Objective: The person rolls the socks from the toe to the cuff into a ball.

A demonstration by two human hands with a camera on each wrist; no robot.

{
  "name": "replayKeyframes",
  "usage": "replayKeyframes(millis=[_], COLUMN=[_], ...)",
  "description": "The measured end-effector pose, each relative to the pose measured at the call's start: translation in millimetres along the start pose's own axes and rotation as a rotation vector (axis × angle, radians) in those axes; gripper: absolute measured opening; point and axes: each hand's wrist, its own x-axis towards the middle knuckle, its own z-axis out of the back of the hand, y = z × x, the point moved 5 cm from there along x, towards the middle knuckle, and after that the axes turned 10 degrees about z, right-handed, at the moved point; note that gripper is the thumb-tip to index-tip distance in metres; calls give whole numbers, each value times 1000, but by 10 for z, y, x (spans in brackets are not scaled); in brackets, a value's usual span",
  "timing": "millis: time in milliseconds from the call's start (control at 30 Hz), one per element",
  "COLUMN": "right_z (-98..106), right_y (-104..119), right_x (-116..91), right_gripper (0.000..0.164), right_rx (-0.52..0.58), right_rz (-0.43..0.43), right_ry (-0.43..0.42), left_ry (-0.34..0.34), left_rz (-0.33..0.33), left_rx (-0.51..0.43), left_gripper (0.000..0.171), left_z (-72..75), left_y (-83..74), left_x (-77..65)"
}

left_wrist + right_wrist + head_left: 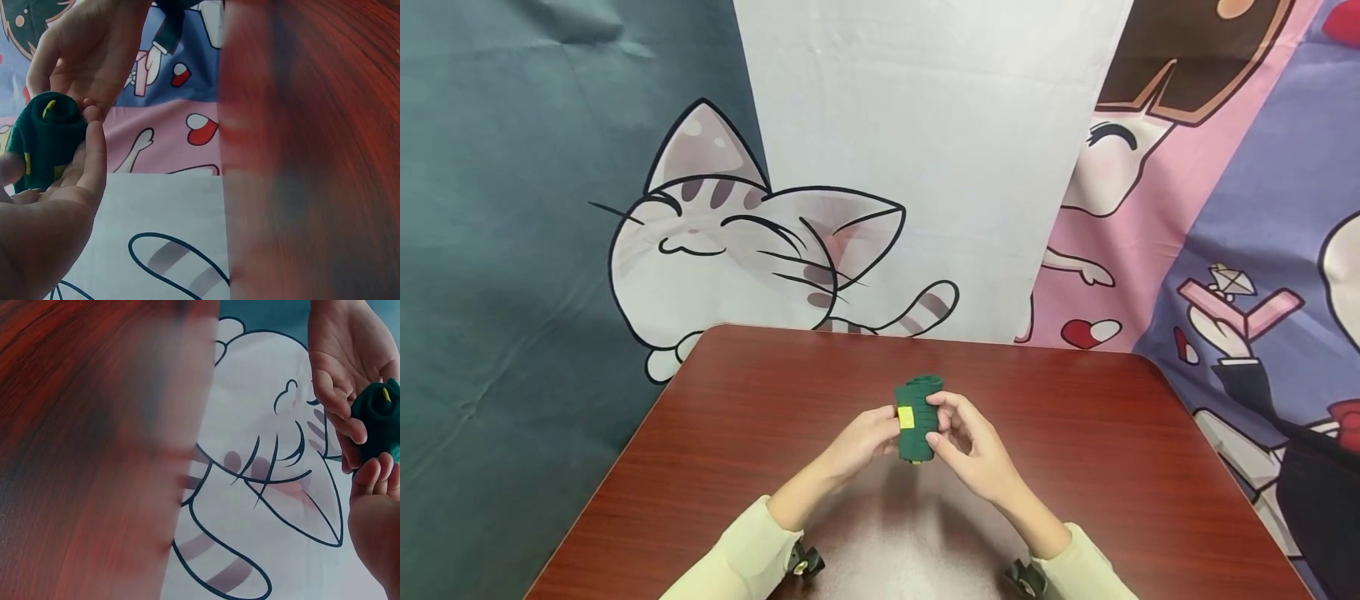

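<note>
A dark green, ribbed roll of cloth (pixel 921 440) is held upright above the table between both hands. It has a yellow patch on its side and a bit of yellow at its lower end. My left hand (pixel 867 440) grips it from the left, its fingertips partly hidden behind the roll. From the right, my right hand (pixel 976 454) pinches it between thumb and fingers. One coiled end of the green roll (pixel 55 112) faces the left wrist view, with a yellow strip inside the coil. At the right edge of the right wrist view, part of the roll (pixel 375 412) is cut off.
Under the hands lies a reddish-brown wooden table (pixel 722 442) with rounded far corners. Behind it hangs a printed cloth backdrop (pixel 940 125) with a cartoon cat and other figures. Small dark devices (pixel 806 562) sit at both cream sleeves (pixel 737 550).
</note>
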Motion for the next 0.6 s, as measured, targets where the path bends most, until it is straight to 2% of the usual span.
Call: replayKeyframes(millis=[200,367,467,600], right_z=[29,38,53,95], right_y=[8,8,7,32], right_x=[-14,-23,1,70], right_gripper=[43,45,45,38], right_rx=[17,19,-4,-95], right_rz=[19,11,22,13], right_ry=[27,42,51,42], left_ry=[-6,-18,-79,-221], left_rz=[-21,-50,-53,-38], left_rx=[155,140,116,119], left_gripper=[44,41,41,41], left_z=[0,-7,5,59], left_y=[-3,2,15,33], left_x=[17,37,58,97])
